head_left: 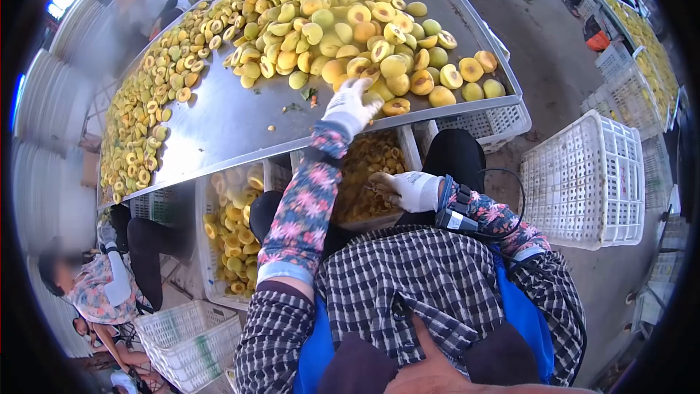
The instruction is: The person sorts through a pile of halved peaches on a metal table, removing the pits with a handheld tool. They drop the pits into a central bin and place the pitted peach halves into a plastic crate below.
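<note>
A metal table (pixel 248 118) bears a large heap of halved and whole yellow-green fruit (pixel 321 29). My left hand (pixel 352 108), in a white glove, reaches over the table's near edge to the front of the heap, its fingers apart beside the nearest fruit. Lower and to the right, my right hand (pixel 414 190), also gloved, is over a crate of brownish fruit pieces (pixel 364 168) between my knees. Its fingers are bent together, and what they hold, if anything, is too small to make out.
A crate of fruit halves (pixel 233 248) stands left of my knees. White crates stand at the right (pixel 583 182) and lower left (pixel 188 343). A seated person (pixel 102 284) is at the left. Stacked trays line the far left, and another fruit table (pixel 642 51) is at the right.
</note>
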`<state>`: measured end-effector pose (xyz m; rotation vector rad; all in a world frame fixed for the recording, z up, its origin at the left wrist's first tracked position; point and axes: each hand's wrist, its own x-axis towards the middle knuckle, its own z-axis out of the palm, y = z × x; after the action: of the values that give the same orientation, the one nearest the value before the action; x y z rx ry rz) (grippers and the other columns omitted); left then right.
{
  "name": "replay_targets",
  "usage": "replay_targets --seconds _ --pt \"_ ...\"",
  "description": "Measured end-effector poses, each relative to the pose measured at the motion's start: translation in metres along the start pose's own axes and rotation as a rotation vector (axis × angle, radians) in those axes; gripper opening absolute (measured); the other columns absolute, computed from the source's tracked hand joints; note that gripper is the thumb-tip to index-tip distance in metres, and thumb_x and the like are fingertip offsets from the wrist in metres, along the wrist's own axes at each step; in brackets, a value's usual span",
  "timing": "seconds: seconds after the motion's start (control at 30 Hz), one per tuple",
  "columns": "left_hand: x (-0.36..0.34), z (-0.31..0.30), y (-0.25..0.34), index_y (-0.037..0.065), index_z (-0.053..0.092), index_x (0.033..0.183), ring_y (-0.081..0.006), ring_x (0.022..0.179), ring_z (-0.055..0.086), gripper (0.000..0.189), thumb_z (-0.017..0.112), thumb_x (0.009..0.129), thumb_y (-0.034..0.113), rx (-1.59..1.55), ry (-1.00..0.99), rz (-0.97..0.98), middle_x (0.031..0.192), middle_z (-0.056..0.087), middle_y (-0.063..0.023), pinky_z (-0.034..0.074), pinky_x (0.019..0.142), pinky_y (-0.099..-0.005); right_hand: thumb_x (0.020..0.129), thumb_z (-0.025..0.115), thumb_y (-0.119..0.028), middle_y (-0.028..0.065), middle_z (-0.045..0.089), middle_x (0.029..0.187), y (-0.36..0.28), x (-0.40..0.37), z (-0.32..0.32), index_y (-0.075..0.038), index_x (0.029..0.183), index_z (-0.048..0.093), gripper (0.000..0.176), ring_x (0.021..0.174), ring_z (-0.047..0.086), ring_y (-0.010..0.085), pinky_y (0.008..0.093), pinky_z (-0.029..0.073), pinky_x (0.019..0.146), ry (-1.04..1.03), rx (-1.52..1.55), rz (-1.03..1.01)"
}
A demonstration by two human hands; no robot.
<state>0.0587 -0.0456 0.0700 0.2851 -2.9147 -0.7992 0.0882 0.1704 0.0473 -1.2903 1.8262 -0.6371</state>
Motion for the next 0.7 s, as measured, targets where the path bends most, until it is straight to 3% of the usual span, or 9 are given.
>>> replay_targets --seconds 0.1,0.17,0.2,0.23,0.3,0.37,0.5,0.6,0.7 --pt "0.010 0.018 -0.006 0.009 0.057 0.125 -0.0289 0.117 0.054 0.051 0.071 0.082 0.034 0.039 0.006 0.005 0.125 0.056 -0.0161 0.042 0.101 -0.0358 0.090 0.054 -0.020 0.0272 0.063 0.100 -0.008 -0.010 -0.010 -0.005 0.135 0.036 0.051 0.098 0.060 0.0427 0.0469 0.047 0.084 -0.064 -0.066 0.095" --pt "0.014 0.015 -0.022 0.006 0.061 0.119 -0.0205 0.102 0.061 0.046 0.072 0.083 0.032 -0.453 -0.061 -0.169 0.109 0.065 -0.0111 0.047 0.091 -0.0303 0.091 0.055 -0.023 0.0266 0.064 0.093 -0.003 -0.018 -0.012 -0.008 0.134 0.037 0.049 0.091 0.062 0.0433 0.0476 0.049 0.078 0.115 -0.046 0.069" --pt "0.010 0.026 -0.032 0.003 0.064 0.112 -0.0144 0.084 0.063 0.038 0.072 0.085 0.028 -0.757 0.138 -0.211 0.097 0.068 -0.0063 0.049 0.079 -0.0239 0.091 0.057 -0.025 0.0253 0.065 0.093 -0.002 -0.021 -0.013 -0.006 0.127 0.042 0.044 0.091 0.063 0.0421 0.0454 0.049 0.078 0.246 0.070 0.011" --pt "-0.001 0.012 -0.024 0.003 0.063 0.112 -0.0164 0.076 0.063 0.035 0.064 0.091 0.031 -1.142 0.191 -0.208 0.099 0.067 -0.0068 0.051 0.066 -0.0248 0.091 0.058 -0.027 0.0239 0.065 0.093 -0.003 -0.021 -0.013 -0.004 0.121 0.047 0.040 0.091 0.063 0.0408 0.0432 0.050 0.077 0.373 0.190 -0.051" --pt "-0.029 -0.013 -0.014 0.004 0.060 0.115 -0.0171 0.073 0.063 0.037 0.054 0.096 0.035 -1.630 0.058 -0.290 0.095 0.066 -0.0065 0.050 0.059 -0.0252 0.092 0.059 -0.024 0.0223 0.065 0.093 -0.013 -0.016 -0.018 -0.002 0.118 0.049 0.035 0.090 0.065 0.0380 0.0400 0.051 0.075 0.518 0.231 -0.055" --pt "-0.047 -0.018 -0.009 0.004 0.057 0.118 -0.0176 0.072 0.063 0.042 0.044 0.098 0.039 -1.578 0.082 -0.272 0.091 0.065 -0.0060 0.050 0.053 -0.0268 0.093 0.057 -0.018 0.0202 0.064 0.086 -0.025 -0.005 -0.028 -0.002 0.115 0.047 0.029 0.080 0.065 0.0371 0.0409 0.050 0.068 0.655 0.234 -0.201" --pt "-0.070 -0.021 0.017 0.000 0.055 0.119 -0.0166 0.083 0.061 0.043 0.038 0.100 0.035 -1.688 0.187 -0.216 0.096 0.063 -0.0072 0.051 0.070 -0.0280 0.093 0.058 -0.019 0.0216 0.063 0.079 -0.049 0.018 -0.035 -0.002 0.111 0.045 0.028 0.075 0.064 0.0399 0.0448 0.049 0.063 0.791 0.146 -0.219" --pt "-0.078 -0.024 0.026 -0.003 0.054 0.118 -0.0157 0.092 0.058 0.041 0.032 0.103 0.028 -1.489 0.332 -0.145 0.102 0.062 -0.0099 0.047 0.086 -0.0277 0.092 0.058 -0.021 0.0226 0.062 0.078 -0.058 0.028 -0.029 -0.003 0.108 0.044 0.028 0.074 0.063 0.0415 0.0473 0.048 0.061 0.842 0.054 -0.203" --pt "-0.078 -0.021 0.024 -0.003 0.055 0.114 -0.0165 0.092 0.058 0.043 0.033 0.103 0.032 -1.245 0.387 -0.154 0.102 0.062 -0.0102 0.048 0.085 -0.0278 0.091 0.058 -0.024 0.0222 0.062 0.079 -0.055 0.034 -0.023 -0.005 0.108 0.042 0.030 0.073 0.063 0.0419 0.0490 0.048 0.061 0.819 -0.026 -0.134"
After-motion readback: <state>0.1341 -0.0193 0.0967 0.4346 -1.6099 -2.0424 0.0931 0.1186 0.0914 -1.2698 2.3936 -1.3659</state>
